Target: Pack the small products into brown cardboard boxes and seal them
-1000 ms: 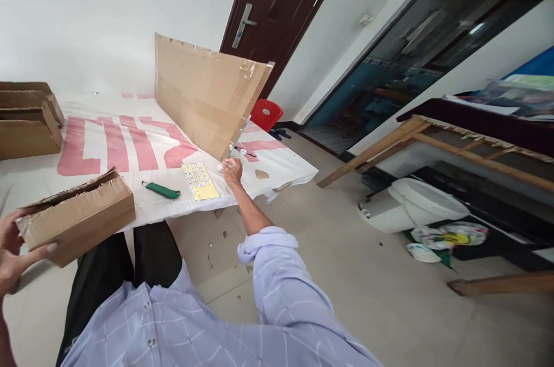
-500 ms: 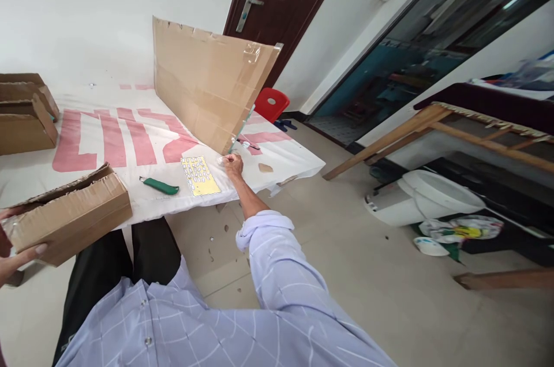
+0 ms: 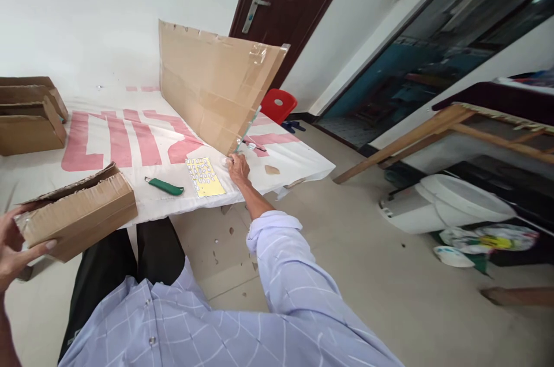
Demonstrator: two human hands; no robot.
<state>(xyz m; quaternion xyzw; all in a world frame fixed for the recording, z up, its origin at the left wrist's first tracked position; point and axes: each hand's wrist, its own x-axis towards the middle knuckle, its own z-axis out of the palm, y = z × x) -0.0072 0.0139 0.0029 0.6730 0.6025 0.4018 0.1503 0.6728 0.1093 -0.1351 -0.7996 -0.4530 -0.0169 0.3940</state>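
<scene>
Cloth-covered table [image 3: 130,96], left hand [image 3: 12,246] gripping corrugated box [image 3: 80,211], right hand [image 3: 238,166] pinching something small.

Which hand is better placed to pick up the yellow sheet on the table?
Right. The right hand rests on the table just beside the yellow sheet, while the left hand grips the cardboard box at the near edge.
</scene>
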